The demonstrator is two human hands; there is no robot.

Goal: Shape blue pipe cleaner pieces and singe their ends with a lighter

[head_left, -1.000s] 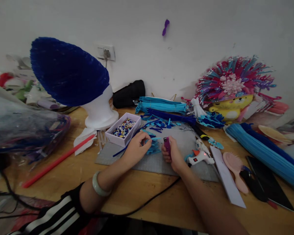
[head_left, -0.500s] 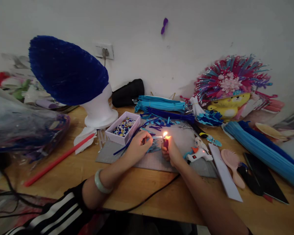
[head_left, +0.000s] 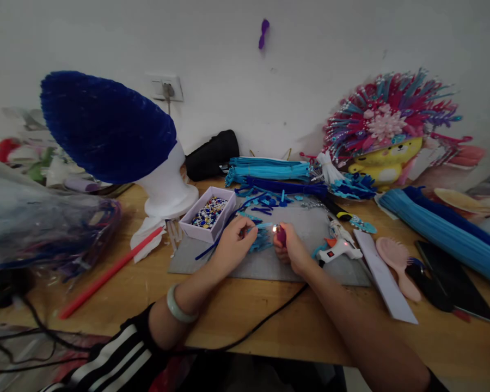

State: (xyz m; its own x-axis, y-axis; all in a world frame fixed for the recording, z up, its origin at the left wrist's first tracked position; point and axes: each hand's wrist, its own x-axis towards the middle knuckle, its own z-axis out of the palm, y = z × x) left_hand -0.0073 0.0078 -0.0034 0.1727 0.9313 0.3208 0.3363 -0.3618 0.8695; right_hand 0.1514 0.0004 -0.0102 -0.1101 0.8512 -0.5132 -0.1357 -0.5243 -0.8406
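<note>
Light-blue strip (head_left: pixel 264 225) was pinched in your left hand (head_left: pixel 233 239), its free end pointing toward 3 o'clock above the grey mat (head_left: pixel 310 220). With the mat's middle as the clock's centre and the wall at 12, that hand was at 9 o'clock, thumb and forefinger pressed together; the end within your grip was hidden. Your right hand (head_left: pixel 292 249), just across toward 3 o'clock, was curled into a fist round a purple lighter (head_left: pixel 282 236). A small bright glow (head_left: pixel 275 228) showed at the lighter's head, right by the strip's free end; I could not tell whether the two touched.

Light-blue pieces (head_left: pixel 261 240) lay between your hands, and dark-blue scraps (head_left: pixel 265 209) lay beyond them toward 12. Farther out at 12 you had a bundle of light-blue stems (head_left: pixel 271 170). At 10 o'clock stood a pale box (head_left: pixel 198 232) of mixed beads, with a white foam head (head_left: pixel 169 188) behind it under a dark-blue cap (head_left: pixel 110 130). At 3 lay a white glue gun (head_left: pixel 338 251), its red light lit.
</note>
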